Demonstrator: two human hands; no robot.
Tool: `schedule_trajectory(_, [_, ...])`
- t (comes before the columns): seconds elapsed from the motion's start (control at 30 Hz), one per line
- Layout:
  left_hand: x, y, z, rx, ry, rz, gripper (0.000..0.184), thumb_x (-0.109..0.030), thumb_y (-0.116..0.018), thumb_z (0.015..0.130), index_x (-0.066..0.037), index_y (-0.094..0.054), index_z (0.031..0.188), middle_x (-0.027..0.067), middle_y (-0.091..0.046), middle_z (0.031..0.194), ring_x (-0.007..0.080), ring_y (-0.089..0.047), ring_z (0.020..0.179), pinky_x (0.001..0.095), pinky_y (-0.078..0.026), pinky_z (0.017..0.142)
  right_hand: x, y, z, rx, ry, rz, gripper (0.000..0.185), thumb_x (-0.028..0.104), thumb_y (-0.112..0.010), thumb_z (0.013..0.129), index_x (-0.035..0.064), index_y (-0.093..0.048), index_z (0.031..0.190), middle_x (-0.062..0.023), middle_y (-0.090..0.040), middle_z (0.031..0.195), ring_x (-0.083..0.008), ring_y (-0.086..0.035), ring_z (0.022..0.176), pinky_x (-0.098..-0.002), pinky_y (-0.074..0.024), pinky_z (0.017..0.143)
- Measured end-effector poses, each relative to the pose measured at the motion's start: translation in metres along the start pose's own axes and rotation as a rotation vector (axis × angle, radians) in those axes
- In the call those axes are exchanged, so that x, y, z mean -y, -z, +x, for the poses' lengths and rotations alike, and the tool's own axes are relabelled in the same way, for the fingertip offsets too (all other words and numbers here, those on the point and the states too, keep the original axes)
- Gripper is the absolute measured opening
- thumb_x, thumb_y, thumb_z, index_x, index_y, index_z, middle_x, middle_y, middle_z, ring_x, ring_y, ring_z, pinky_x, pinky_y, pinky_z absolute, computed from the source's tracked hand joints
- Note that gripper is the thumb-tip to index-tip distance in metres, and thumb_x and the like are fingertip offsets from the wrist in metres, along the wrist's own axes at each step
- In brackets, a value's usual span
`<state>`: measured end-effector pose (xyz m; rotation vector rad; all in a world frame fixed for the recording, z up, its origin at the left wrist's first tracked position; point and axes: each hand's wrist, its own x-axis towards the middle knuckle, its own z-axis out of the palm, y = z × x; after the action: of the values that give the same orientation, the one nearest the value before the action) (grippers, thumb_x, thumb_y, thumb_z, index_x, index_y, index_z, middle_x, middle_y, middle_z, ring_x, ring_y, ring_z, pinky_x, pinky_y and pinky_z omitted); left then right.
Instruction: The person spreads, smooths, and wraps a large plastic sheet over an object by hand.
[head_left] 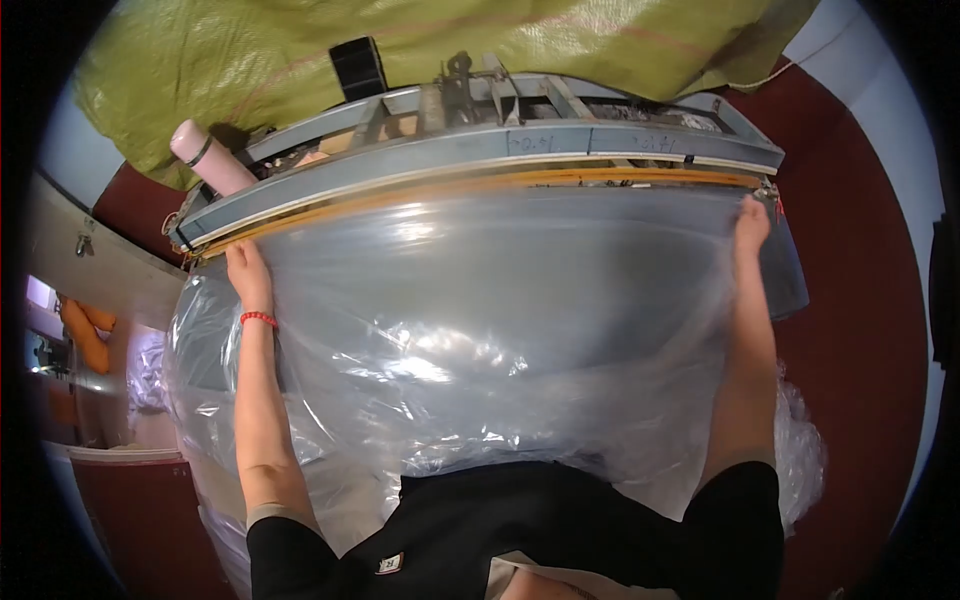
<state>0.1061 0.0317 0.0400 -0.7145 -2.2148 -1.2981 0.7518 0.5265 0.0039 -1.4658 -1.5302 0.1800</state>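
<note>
A wide sheet of clear plastic film is stretched between my two hands over a grey tabletop. My left hand, with a red bead bracelet at the wrist, is closed on the film's far left edge. At the far right, my right hand grips the film with its fingers closed. Just beyond both hands runs a long orange strip along a grey metal frame. The film's near part hangs in loose folds against my body.
On the frame's left end leans a pink bottle. A black box-like object stands behind the frame, before a yellow-green woven sheet. Crumpled film bulges at the right. A door with a handle is at the left.
</note>
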Motion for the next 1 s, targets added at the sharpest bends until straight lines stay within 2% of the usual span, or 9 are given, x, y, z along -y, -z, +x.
schedule_trajectory(0.1, [0.012,-0.005,-0.011,0.058,0.089,-0.09,0.018,-0.019,-0.047,0.087,-0.006,-0.047,0.074,-0.0038,-0.042,0.061,0.0054,-0.037,0.055,0.0207,-0.034,0.051,0.015,-0.012,-0.009,-0.044,0.071,0.134,0.028,0.028,-0.051,0.085,0.0014,-0.059,0.08,-0.0137,-0.061,0.075,-0.0237,-0.057,0.069,-0.0321,-0.0431,0.068])
schedule_trajectory(0.17, [0.025,-0.008,-0.008,0.08,0.154,-0.243,0.019,-0.021,-0.049,0.088,-0.007,-0.047,0.075,-0.004,-0.041,0.062,0.0048,-0.035,0.057,0.0196,-0.033,0.052,0.027,-0.005,-0.01,-0.045,0.098,0.092,0.03,0.028,-0.05,0.086,0.0006,-0.058,0.077,-0.0062,-0.057,0.068,-0.0122,-0.049,0.063,-0.0268,-0.0401,0.063])
schedule_trajectory(0.27, [0.03,-0.01,-0.004,0.11,0.146,-0.198,0.022,-0.023,-0.048,0.088,-0.007,-0.046,0.074,-0.0053,-0.039,0.061,0.0034,-0.033,0.056,0.0184,-0.03,0.05,0.025,-0.006,-0.006,-0.065,0.142,0.016,0.03,0.029,-0.051,0.085,0.0002,-0.058,0.079,-0.0107,-0.06,0.071,-0.02,-0.054,0.065,-0.0308,-0.0417,0.064])
schedule_trajectory(0.4, [0.018,-0.001,-0.008,0.202,0.207,-0.13,0.022,-0.023,-0.047,0.088,-0.007,-0.046,0.073,-0.0051,-0.04,0.062,0.0037,-0.034,0.056,0.0183,-0.03,0.05,0.027,-0.005,-0.008,0.057,0.013,0.166,0.032,0.029,-0.049,0.087,0.0,-0.057,0.077,-0.0015,-0.051,0.063,-0.0101,-0.043,0.061,-0.0269,-0.0381,0.059])
schedule_trajectory(0.6, [0.024,-0.005,-0.006,0.146,0.041,-0.113,0.018,-0.02,-0.048,0.087,-0.006,-0.049,0.077,-0.0051,-0.041,0.066,0.0039,-0.034,0.059,0.0184,-0.03,0.052,0.038,-0.001,-0.012,0.061,-0.039,0.204,0.029,0.027,-0.051,0.085,0.0036,-0.055,0.068,0.001,-0.046,0.057,-0.0084,-0.041,0.056,-0.0256,-0.0364,0.053])
schedule_trajectory(0.63, [0.03,-0.002,-0.005,0.226,0.156,-0.223,0.017,-0.02,-0.049,0.087,-0.006,-0.051,0.078,-0.0059,-0.041,0.067,0.0038,-0.033,0.059,0.0184,-0.031,0.052,0.023,-0.008,-0.006,0.041,-0.063,0.32,0.028,0.026,-0.052,0.085,0.0042,-0.055,0.068,0.0024,-0.045,0.057,-0.0082,-0.041,0.055,-0.0259,-0.0364,0.053])
schedule_trajectory(0.67, [0.03,-0.005,-0.006,0.168,0.084,-0.247,0.015,-0.02,-0.051,0.087,-0.007,-0.052,0.081,-0.007,-0.04,0.066,0.0026,-0.033,0.058,0.017,-0.029,0.051,0.034,-0.003,-0.011,0.04,-0.074,0.337,0.028,0.026,-0.052,0.085,0.0043,-0.055,0.068,0.0034,-0.044,0.056,-0.0076,-0.041,0.055,-0.025,-0.0362,0.053])
schedule_trajectory(0.7, [0.039,-0.004,-0.004,0.244,0.236,-0.456,0.014,-0.02,-0.053,0.087,-0.007,-0.054,0.084,-0.008,-0.041,0.067,0.0009,-0.033,0.057,0.0152,-0.026,0.049,0.032,-0.003,-0.01,0.031,-0.052,0.325,0.027,0.025,-0.052,0.085,0.0039,-0.055,0.069,0.0034,-0.045,0.056,-0.0064,-0.041,0.055,-0.0236,-0.0357,0.052])
schedule_trajectory(1.0, [0.003,0.011,-0.012,0.241,0.4,-0.525,0.013,-0.022,-0.054,0.087,-0.01,-0.056,0.081,-0.0091,-0.042,0.066,0.0004,-0.032,0.055,0.0149,-0.024,0.048,0.033,-0.015,-0.006,0.01,-0.066,0.426,0.023,0.021,-0.053,0.085,0.0032,-0.057,0.071,0.0028,-0.048,0.056,-0.0054,-0.041,0.053,-0.0222,-0.0349,0.05])
